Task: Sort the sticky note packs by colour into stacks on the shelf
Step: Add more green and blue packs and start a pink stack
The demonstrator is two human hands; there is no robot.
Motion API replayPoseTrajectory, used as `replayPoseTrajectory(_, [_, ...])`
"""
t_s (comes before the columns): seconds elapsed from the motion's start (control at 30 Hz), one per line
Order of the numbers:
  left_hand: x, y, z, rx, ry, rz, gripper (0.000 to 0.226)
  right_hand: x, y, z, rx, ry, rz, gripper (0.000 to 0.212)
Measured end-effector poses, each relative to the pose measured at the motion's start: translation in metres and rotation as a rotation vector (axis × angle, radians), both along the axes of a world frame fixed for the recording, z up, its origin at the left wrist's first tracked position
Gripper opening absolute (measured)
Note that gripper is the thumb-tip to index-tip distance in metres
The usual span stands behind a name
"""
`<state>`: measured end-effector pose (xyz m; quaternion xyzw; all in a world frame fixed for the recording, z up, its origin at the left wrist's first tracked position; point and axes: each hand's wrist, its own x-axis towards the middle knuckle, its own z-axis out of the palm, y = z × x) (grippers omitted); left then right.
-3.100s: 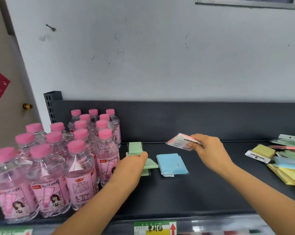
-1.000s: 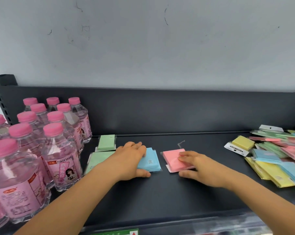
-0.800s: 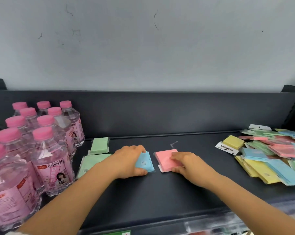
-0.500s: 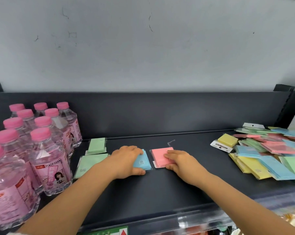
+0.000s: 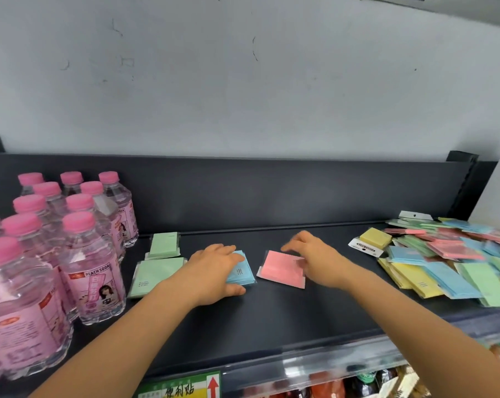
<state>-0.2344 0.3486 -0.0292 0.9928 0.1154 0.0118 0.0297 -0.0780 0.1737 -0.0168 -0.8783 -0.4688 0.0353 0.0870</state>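
Left hand (image 5: pixel 214 271) lies flat on the blue stack (image 5: pixel 241 272), fingers straight across the top, thumb along its 6 o'clock edge. Right hand (image 5: pixel 317 262) is loose with fingers spread, over the 3 o'clock side of the pink pack (image 5: pixel 280 268). Half a second ago it pressed that pack; now the fingertips look raised, contact unclear. Pink sits just beside blue at its 3 o'clock, not touching.

Green packs (image 5: pixel 154 271) at blue's 9 o'clock, bottles (image 5: pixel 90 268) beyond. Mixed pile (image 5: pixel 444 262) well off at 3. Back panel (image 5: pixel 271 193) at 12, front lip (image 5: pixel 329 366) at 6. Dark shelf (image 5: pixel 271 320) shows between pink and pile, and toward 6.
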Motion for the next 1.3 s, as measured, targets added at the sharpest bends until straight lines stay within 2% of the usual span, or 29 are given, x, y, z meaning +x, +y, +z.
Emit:
replayPoseTrajectory(0.03, [-0.001,0.001,0.000,-0.003,-0.002,0.002,0.070,0.003,0.001,0.003,-0.057,0.034,0.071,0.058])
replayPoseTrajectory(0.1, [-0.004,0.001,-0.001,-0.016,0.002,0.005,0.067,0.003,0.006,0.005,-0.230,0.071,0.157,0.073])
replayPoseTrajectory(0.2, [-0.007,0.000,-0.003,-0.040,0.013,0.002,0.062,0.003,0.015,0.000,-0.342,0.074,0.247,0.076])
replayPoseTrajectory(0.37, [-0.008,0.001,0.000,-0.032,0.021,-0.009,0.057,0.011,0.020,0.011,-0.405,0.081,0.086,0.080])
replayPoseTrajectory(0.47, [-0.005,-0.001,0.002,0.005,0.004,-0.032,0.056,0.019,0.013,0.008,-0.270,0.175,0.003,0.078])
replayPoseTrajectory(0.63, [0.010,-0.010,0.004,0.013,-0.074,-0.129,0.054,0.026,0.002,-0.003,-0.007,0.203,-0.024,0.075])
replayPoseTrajectory(0.73, [0.024,-0.019,0.002,0.046,-0.114,-0.197,0.045,0.028,0.004,-0.014,0.040,0.142,-0.167,0.076])
replayPoseTrajectory(0.83, [0.036,-0.029,-0.003,0.090,-0.108,-0.245,0.038,0.026,0.003,-0.024,0.039,0.099,-0.213,0.061])
replayPoseTrajectory(0.97, [0.047,-0.041,-0.008,0.136,-0.085,-0.262,0.027,0.028,-0.006,-0.024,0.092,0.143,-0.218,0.044])
replayPoseTrajectory(1.13, [0.053,-0.046,-0.008,0.114,-0.044,-0.198,0.053,0.028,-0.010,-0.024,0.144,0.184,-0.227,0.032])
replayPoseTrajectory(1.3, [0.058,-0.046,-0.010,0.103,-0.010,-0.140,0.040,0.026,-0.011,-0.028,0.179,0.215,-0.253,0.031])
